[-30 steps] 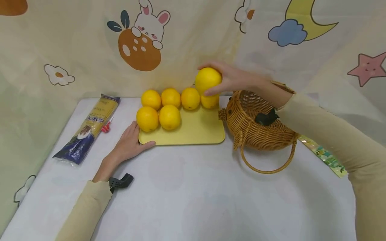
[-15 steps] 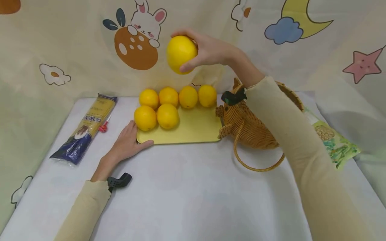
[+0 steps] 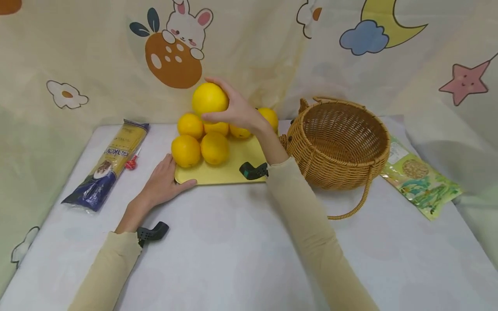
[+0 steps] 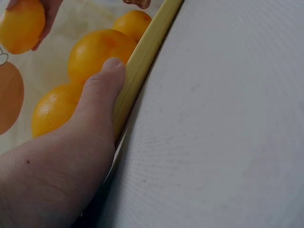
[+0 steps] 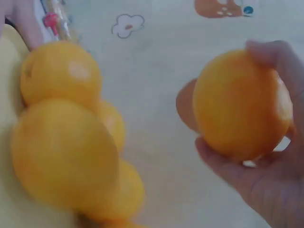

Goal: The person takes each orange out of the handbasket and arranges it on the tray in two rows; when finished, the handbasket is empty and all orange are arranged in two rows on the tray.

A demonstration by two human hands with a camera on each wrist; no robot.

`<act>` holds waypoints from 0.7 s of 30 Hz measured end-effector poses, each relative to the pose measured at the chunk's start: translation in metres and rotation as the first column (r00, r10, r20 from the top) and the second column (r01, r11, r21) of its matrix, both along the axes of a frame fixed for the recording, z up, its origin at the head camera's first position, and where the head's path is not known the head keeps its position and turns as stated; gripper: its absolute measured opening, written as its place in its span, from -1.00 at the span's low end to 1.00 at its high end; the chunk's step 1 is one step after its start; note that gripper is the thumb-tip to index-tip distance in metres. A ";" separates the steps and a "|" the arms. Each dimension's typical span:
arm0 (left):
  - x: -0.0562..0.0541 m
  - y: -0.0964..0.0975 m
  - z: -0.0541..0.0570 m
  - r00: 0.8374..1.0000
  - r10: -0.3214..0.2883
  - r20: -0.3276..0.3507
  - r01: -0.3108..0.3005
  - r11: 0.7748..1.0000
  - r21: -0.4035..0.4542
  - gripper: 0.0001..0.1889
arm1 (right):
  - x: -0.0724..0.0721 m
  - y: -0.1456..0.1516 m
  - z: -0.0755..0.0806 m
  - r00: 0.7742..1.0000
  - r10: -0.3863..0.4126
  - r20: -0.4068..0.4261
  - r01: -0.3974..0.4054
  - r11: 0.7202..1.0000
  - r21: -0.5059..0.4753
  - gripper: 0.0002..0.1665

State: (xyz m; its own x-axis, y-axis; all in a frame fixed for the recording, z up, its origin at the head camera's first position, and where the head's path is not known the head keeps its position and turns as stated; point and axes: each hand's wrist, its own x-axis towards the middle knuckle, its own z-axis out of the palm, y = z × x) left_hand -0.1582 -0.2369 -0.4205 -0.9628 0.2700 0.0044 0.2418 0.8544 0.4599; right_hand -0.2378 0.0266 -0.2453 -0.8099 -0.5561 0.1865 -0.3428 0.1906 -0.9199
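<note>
In the head view my right hand [image 3: 238, 108] grips an orange [image 3: 209, 100], held up over the back left of the yellow tray [image 3: 243, 172]. The right wrist view shows thumb and fingers around this orange [image 5: 240, 104]. Below it, several more oranges [image 3: 215, 148] sit on the tray, two in front and a row behind, partly covered by my right hand and the held fruit. My left hand [image 3: 160, 183] rests at the tray's front left corner, fingers along its left side. In the left wrist view the thumb [image 4: 102, 90] lies straight against the tray's rim [image 4: 137, 71].
Right of the tray stands a wicker basket [image 3: 338, 172] with its handle hanging forward; its visible inside holds nothing. A green printed bag [image 3: 422, 177] lies beyond it. On the left lie a yellow and blue packet [image 3: 110, 166] and a red-wrapped lollipop [image 3: 131, 162]. Patterned cloth hangs behind.
My right hand has carried the orange up and leftward from the tray's back right, then lowered it over the back left oranges. My left hand has stayed at the tray's corner.
</note>
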 end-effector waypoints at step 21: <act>0.000 0.001 0.007 0.999 0.005 0.046 -0.005 1.000 -0.013 0.13 | -0.007 -0.008 -0.085 0.896 -0.246 0.370 0.401 0.807 -0.434 -0.32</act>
